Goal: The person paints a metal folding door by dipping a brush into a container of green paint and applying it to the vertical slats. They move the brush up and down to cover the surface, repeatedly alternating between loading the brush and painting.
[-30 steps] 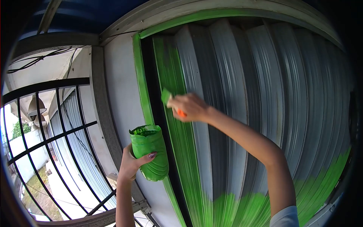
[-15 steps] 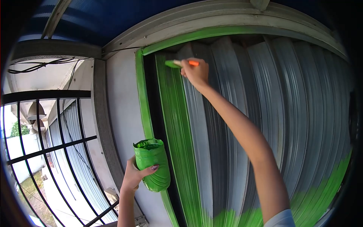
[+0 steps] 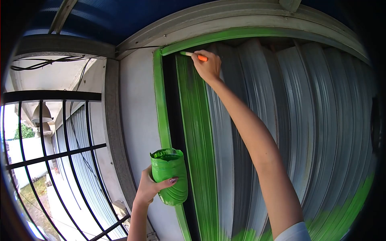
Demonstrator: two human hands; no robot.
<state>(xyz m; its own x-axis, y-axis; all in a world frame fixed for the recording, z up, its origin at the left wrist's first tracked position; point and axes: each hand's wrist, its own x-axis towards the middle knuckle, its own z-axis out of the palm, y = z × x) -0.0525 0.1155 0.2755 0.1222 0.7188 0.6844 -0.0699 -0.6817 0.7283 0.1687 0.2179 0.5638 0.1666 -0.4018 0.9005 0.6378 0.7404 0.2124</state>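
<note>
At the far left, a black barred grille (image 3: pixel 66 153) stands beside a grey post (image 3: pixel 116 120). Next, the left hand (image 3: pixel 150 186) holds a green-coated container (image 3: pixel 171 178) upright, slightly tilted, its fingers curled round the side, the thumb across the front, and green paint inside below the ragged rim. Behind it runs a green frame strip (image 3: pixel 161 100). Further right, the right hand (image 3: pixel 208 66) has its fingers closed round the orange handle of a paintbrush (image 3: pixel 202 58), whose green bristles are at the top of the green-painted first fold of the grey corrugated panel (image 3: pixel 297 112).
</note>
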